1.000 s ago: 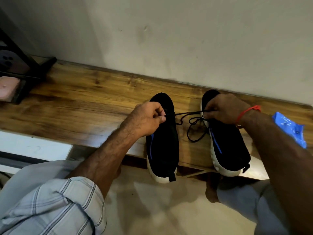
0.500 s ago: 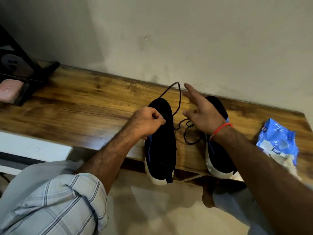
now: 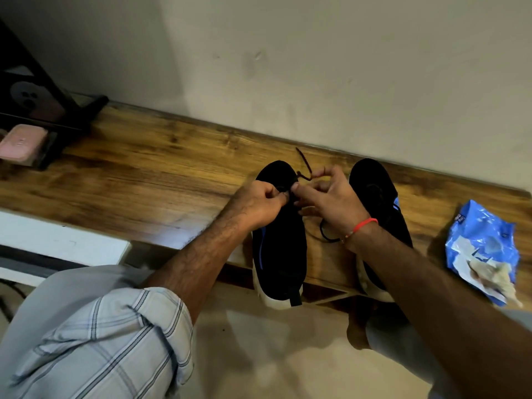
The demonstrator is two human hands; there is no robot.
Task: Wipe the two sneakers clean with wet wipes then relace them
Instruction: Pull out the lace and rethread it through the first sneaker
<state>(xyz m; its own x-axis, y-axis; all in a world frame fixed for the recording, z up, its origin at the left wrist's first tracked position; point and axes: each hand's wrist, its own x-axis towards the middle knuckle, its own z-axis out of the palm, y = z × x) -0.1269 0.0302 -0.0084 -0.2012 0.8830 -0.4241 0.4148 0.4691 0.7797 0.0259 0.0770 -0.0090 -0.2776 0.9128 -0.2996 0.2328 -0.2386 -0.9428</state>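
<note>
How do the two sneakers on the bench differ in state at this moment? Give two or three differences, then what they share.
Both hands work at the left sneaker: the left hand and right hand pinch the lace over it; nothing grips the right sneaker. The left sneaker shows almost whole; the right forearm crosses the right sneaker. Shared: black uppers, pale soles, heels overhanging the bench.

— What stands behind it all?
— A plain pale wall (image 3: 331,67), scuffed in spots, dimmer toward the far left.
— And under it?
— A long wooden table (image 3: 149,174), warm brown grain, running along the wall's foot. A black rack (image 3: 57,110) stands at its far left end.
— The floor?
— Pale and smooth floor (image 3: 259,355), near, with soft shadows. A white panel (image 3: 57,243) sits below the table's left edge.
</note>
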